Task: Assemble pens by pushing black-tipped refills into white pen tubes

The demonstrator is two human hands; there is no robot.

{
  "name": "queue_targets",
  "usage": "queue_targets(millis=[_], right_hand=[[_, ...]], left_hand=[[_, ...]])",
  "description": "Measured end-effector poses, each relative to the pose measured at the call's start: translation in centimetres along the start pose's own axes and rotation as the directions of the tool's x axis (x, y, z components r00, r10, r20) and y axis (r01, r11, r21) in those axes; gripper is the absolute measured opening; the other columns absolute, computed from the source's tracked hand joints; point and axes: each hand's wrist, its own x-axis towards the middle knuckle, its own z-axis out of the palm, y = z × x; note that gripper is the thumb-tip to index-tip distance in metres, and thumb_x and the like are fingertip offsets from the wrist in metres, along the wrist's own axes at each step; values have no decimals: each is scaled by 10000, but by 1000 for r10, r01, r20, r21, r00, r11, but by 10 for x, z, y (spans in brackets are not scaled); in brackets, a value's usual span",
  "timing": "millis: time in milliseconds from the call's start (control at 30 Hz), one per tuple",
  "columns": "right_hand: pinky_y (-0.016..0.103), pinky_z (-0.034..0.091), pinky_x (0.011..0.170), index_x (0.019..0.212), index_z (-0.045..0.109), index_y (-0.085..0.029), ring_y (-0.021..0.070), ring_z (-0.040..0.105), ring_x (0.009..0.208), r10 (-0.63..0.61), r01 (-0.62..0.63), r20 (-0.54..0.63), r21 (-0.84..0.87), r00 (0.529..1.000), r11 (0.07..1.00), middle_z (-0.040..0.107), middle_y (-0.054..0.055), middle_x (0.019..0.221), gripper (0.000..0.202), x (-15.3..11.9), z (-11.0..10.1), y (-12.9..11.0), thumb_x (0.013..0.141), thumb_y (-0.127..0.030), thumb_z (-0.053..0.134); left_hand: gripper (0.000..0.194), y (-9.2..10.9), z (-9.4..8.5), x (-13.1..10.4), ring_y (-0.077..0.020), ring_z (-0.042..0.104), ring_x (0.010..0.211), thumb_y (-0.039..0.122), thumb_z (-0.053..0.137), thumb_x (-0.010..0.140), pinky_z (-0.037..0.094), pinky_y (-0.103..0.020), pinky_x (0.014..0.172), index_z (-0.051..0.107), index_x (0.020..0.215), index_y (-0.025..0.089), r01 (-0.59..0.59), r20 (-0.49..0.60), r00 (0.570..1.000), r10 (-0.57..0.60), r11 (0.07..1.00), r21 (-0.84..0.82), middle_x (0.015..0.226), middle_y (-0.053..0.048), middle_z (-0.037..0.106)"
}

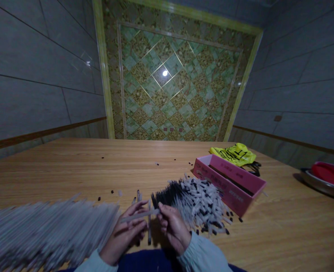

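Observation:
A translucent pen barrel [137,216] is held level between my two hands. My left hand [127,228] cradles it loosely, the barrel lying across the hand between the thumb and the extended fingers. At the other end, the thumb and fingertips of my right hand [172,225] pinch the barrel. A thin dark-tipped stick [149,230] stands out below the barrel between the hands. Beside my right hand spreads a heap of short white and black pen parts [205,200], with a bundle of black-ended sticks [169,194] along its left side. Left of my left hand lies a wide pile of long translucent barrels [48,230].
A long pink box [226,181] stands behind the heap on the wooden table [70,170]. Beyond it is a yellow plastic bag [234,154] with black print. A metal tray [322,183] with red items sits far right. Small black bits [112,192] are scattered about.

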Motion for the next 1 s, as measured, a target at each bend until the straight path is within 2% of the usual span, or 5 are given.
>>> queue_targets(millis=[233, 467, 700, 833, 1000], right_hand=[[95, 186, 324, 716, 536, -116, -12, 319, 313, 250, -256, 60, 170, 966, 951, 494, -63, 471, 281, 0, 1, 19, 695, -308, 741], [160, 255, 304, 646, 515, -140, 37, 358, 284, -158, 157, 13, -206, 987, 966, 548, -22, 445, 457, -8, 17, 33, 605, -545, 721], [223, 421, 551, 672, 638, -155, 129, 550, 591, -595, 511, 105, -643, 797, 571, 594, 18, 609, 294, -28, 26, 22, 743, -440, 639], [194, 347, 372, 781, 560, -147, 90, 456, 366, -131, 203, 232, -319, 964, 926, 501, -35, 508, 501, -26, 25, 22, 701, -642, 571], [157, 312, 364, 810, 505, -153, 33, 341, 333, 376, -444, 618, -48, 690, 895, 513, -43, 564, 359, -22, 11, 21, 785, -504, 573]], left_hand=[[161, 2, -4, 1, -271, 637, 908, 364, 690, 671, 500, -357, 809, 751, 744, 234, -202, -82, 968, 236, 933, 298, 889, -86, 730], [249, -9, -2, 4, -201, 651, 686, 375, 766, 575, 506, -257, 540, 701, 708, 174, -155, -366, 921, 135, 988, -27, 723, -52, 714], [320, 0, 4, 1, -167, 627, 665, 374, 808, 505, 488, -236, 571, 672, 686, 147, -112, -373, 928, -1, 953, -280, 671, -35, 685], [289, 2, 0, 1, -135, 585, 617, 356, 794, 552, 474, -240, 604, 638, 686, 152, -78, -256, 967, -11, 939, -334, 615, -6, 633], [299, 0, -2, -1, -120, 539, 562, 359, 794, 554, 448, -241, 546, 589, 669, 174, -10, -113, 993, -42, 906, -422, 579, 21, 565]])
